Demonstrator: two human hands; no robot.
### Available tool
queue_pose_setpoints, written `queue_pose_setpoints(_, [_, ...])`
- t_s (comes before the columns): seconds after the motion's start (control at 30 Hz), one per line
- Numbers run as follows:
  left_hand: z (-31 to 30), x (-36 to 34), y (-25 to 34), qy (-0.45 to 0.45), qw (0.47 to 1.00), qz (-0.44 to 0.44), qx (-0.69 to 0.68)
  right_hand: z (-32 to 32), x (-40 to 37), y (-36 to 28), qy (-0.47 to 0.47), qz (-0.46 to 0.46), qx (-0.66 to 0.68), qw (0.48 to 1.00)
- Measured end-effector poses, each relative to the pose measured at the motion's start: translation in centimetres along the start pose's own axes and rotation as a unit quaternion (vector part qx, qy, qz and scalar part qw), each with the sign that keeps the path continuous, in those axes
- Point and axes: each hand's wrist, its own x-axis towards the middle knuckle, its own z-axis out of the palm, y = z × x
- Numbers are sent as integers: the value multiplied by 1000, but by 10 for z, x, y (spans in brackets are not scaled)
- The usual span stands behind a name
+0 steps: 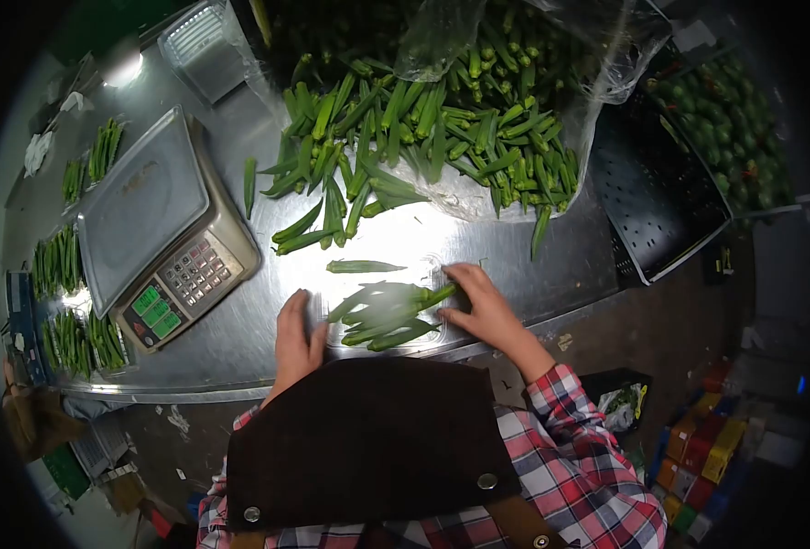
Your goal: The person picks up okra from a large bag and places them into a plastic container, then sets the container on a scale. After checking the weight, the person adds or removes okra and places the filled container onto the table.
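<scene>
A shallow clear plastic tray (336, 339) lies on the metal table in front of me, holding several green okra pods (388, 331) laid roughly sideways. A single okra pod (366, 267) lies crosswise near the tray's far side. My left hand (297, 340) rests at the tray's left edge, thumb apart from the fingers, holding nothing. At the right edge is my right hand (483, 309), its thumb and forefinger spread apart. The end of one okra pod (440, 296) reaches between them, with no visible grip on it. Glare blurs the middle of the tray.
A large okra heap (423, 119) spills from a plastic bag (464, 197) at the back. Left stands a digital scale (144, 215), with packed okra trays (57, 261) beyond it. A black crate (661, 201) is at right, beside a pile of green produce (730, 119).
</scene>
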Motion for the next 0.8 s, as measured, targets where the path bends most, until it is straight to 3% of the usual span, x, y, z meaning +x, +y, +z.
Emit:
queue_pose_setpoints(0.17, [21,12,9,-55,970,205,120,34,-25,-18,88,-18,-37,995])
queue_pose_setpoints(0.27, [31,18,7,-104,953,231,166,56,-22,-11,117,-67,-44,990])
queue_pose_setpoints(0.37, [33,24,7,-114,932,287,191,38,-18,-21,102,-85,41,990])
queue_pose_setpoints(0.43, [31,26,4,-130,915,322,205,12,-10,7,197,-25,-64,978])
queue_pose_setpoints(0.53, [23,33,12,-132,899,361,207,-28,11,76,398,152,-9,905])
queue_pose_setpoints(0.6, [20,37,14,-140,893,367,222,-58,20,93,394,176,-151,889])
queue_pose_setpoints(0.73, [22,41,4,-116,900,346,237,-65,28,141,338,245,-221,881])
queue_pose_setpoints(0.8, [17,41,15,-106,928,278,224,-65,19,153,401,259,4,879])
